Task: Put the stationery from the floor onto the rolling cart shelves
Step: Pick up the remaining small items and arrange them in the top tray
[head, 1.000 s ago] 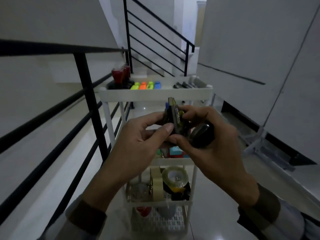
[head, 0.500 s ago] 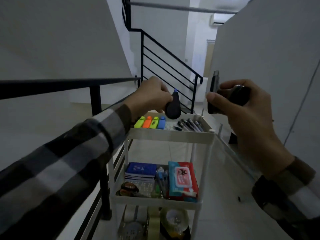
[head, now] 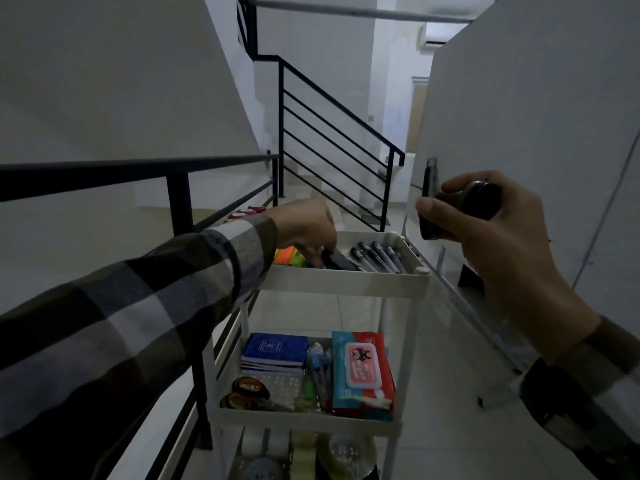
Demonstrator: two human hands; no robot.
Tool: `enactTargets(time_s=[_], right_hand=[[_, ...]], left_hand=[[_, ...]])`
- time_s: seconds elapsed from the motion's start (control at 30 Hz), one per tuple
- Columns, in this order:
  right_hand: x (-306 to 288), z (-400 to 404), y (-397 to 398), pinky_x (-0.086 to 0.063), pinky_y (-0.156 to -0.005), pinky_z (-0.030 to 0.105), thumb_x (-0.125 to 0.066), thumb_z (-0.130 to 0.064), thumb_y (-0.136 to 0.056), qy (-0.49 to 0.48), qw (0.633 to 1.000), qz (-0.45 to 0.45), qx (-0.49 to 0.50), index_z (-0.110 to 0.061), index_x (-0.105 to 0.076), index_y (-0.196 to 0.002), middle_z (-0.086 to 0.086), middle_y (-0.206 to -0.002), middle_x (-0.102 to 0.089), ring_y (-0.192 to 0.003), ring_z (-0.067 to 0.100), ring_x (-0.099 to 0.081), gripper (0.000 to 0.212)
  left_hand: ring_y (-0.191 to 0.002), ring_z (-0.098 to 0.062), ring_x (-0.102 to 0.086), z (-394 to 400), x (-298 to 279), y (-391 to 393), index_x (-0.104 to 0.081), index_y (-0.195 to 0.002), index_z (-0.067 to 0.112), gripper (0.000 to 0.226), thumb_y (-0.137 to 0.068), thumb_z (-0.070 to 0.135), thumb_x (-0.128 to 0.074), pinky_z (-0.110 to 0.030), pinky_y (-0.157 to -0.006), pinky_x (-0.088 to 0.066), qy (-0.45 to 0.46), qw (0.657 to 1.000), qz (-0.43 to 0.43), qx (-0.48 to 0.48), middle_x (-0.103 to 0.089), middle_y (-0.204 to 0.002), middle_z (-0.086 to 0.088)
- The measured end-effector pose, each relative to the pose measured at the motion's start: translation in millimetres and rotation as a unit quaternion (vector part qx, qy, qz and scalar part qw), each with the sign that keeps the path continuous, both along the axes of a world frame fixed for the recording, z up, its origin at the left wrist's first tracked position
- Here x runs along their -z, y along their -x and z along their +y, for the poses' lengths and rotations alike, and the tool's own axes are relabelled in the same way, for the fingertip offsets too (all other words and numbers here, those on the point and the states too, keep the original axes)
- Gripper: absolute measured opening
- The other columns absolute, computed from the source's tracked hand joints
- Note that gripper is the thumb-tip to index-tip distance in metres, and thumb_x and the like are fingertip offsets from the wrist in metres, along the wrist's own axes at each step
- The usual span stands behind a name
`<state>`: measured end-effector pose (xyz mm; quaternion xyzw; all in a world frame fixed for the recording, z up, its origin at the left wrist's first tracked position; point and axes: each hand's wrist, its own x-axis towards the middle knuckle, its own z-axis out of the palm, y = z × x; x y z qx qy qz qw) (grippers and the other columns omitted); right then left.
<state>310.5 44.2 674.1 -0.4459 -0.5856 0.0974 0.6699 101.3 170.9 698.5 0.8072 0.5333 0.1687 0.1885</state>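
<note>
My left hand (head: 304, 223) has dropped into the cart (head: 346, 282) top shelf, pinching a dark cutter (head: 337, 259) beside the pens (head: 377, 256); my right hand (head: 491, 230) clasps two dark tools (head: 460, 209).

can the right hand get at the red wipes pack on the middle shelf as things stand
Probably not yet: the right hand is full, gripping dark items, up beside the cart. The wipes pack lies uncovered at the shelf's right side, so the path looks free once it empties.

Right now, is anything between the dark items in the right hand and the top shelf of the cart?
Nothing visible blocks it. The right hand holds the dark rounded items in the air to the right of the white plastic cart's top shelf. The left hand and grey pens fill much of that tray.
</note>
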Motion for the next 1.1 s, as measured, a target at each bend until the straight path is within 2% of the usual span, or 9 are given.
enactTargets(time_s=[0.1, 0.23, 0.33, 0.43, 0.57, 0.67, 0.73, 0.9, 1.1], right_hand=[[-2, 3, 2, -0.063, -0.088, 0.042, -0.087, -0.037, -0.074, 0.01, 1.0, -0.009, -0.003, -0.025, -0.067, -0.107, 0.001, -0.108, -0.071, -0.101, 0.019, -0.073, 0.041], [-8, 14, 11, -0.064, -0.085, 0.042, -0.088, -0.038, -0.073, 0.063, 0.997, -0.04, -0.026, -0.021, -0.066, -0.111, 0.004, -0.109, -0.069, -0.101, 0.022, -0.072, 0.047], [-19, 33, 22, -0.066, -0.076, 0.039, -0.088, -0.036, -0.07, 0.128, 0.989, -0.054, -0.059, -0.015, -0.065, -0.113, 0.008, -0.107, -0.071, -0.097, 0.024, -0.075, 0.053], [-29, 56, 31, -0.065, -0.067, 0.033, -0.089, -0.031, -0.072, 0.188, 0.977, -0.033, -0.095, -0.009, -0.063, -0.12, 0.014, -0.109, -0.072, -0.089, 0.024, -0.078, 0.058], [-29, 85, 35, -0.063, -0.061, 0.03, -0.09, -0.033, -0.075, 0.23, 0.968, -0.056, -0.081, -0.01, -0.063, -0.115, 0.015, -0.103, -0.074, -0.076, 0.021, -0.079, 0.054], [-23, 103, 35, -0.064, -0.062, 0.029, -0.087, -0.037, -0.077, 0.261, 0.957, -0.107, -0.065, -0.016, -0.062, -0.109, 0.012, -0.103, -0.073, -0.082, 0.024, -0.078, 0.046], [-18, 114, 38, -0.064, -0.062, 0.028, -0.086, -0.039, -0.078, 0.284, 0.947, -0.143, -0.052, -0.019, -0.061, -0.102, 0.01, -0.1, -0.073, -0.082, 0.021, -0.077, 0.04], [-16, 138, 60, -0.049, -0.045, 0.017, -0.081, -0.045, -0.084, 0.311, 0.898, -0.308, 0.044, -0.016, -0.064, -0.094, 0.002, -0.08, -0.067, -0.061, 0.009, -0.066, 0.035], [-32, 150, 85, -0.057, -0.072, 0.029, -0.081, -0.047, -0.082, 0.353, 0.837, -0.408, 0.089, -0.008, -0.066, -0.117, 0.004, -0.087, -0.064, -0.076, 0.016, -0.063, 0.054]], left_hand=[[-0.084, -0.016, -0.071, -3, 4, -1, -0.073, -0.123, 0.011, 0.025, -0.102, 0.023, -0.067, -0.024, -0.064, -0.059, 0.007, 0.998, 0.05, 0.049, -0.074, -0.107, -0.009], [-0.105, -0.018, -0.063, -10, 5, 2, -0.07, -0.131, 0.021, 0.039, -0.099, 0.043, -0.067, -0.026, -0.077, -0.051, -0.048, 0.987, 0.127, 0.09, -0.067, -0.118, 0.0], [-0.097, -0.01, -0.057, -15, 6, 4, -0.066, -0.137, 0.03, 0.041, -0.099, 0.045, -0.067, -0.031, -0.086, -0.049, -0.035, 0.985, 0.111, 0.126, -0.059, -0.099, 0.016], [-0.103, -0.017, -0.069, -15, 9, 5, -0.067, -0.134, 0.025, 0.039, -0.097, 0.036, -0.072, -0.035, -0.093, -0.059, 0.014, 0.991, 0.015, 0.135, -0.074, -0.111, 0.003], [-0.102, -0.014, -0.072, -10, 11, 11, -0.061, -0.139, 0.015, 0.044, -0.097, 0.018, -0.073, -0.023, -0.085, -0.057, 0.045, 0.992, -0.048, 0.105, -0.072, -0.117, -0.003], [-0.096, -0.01, -0.071, -7, 11, 21, -0.062, -0.136, 0.013, 0.041, -0.096, 0.008, -0.072, -0.02, -0.079, -0.059, 0.015, 0.994, -0.075, 0.076, -0.071, -0.112, -0.002], [-0.101, -0.016, -0.072, -5, 9, 26, -0.064, -0.132, 0.01, 0.042, -0.092, 0.002, -0.074, -0.032, -0.092, -0.061, -0.014, 0.994, -0.099, 0.052, -0.072, -0.111, -0.006], [-0.089, -0.017, -0.074, -2, 9, 32, -0.069, -0.119, 0.008, 0.029, -0.092, -0.001, -0.072, -0.039, -0.09, -0.064, -0.057, 0.991, -0.12, 0.011, -0.074, -0.097, -0.007], [-0.091, -0.018, -0.075, 2, 14, 36, -0.073, -0.113, 0.008, 0.024, -0.09, 0.002, -0.075, -0.038, -0.088, -0.064, -0.062, 0.995, -0.077, 0.009, -0.077, -0.094, -0.005]])
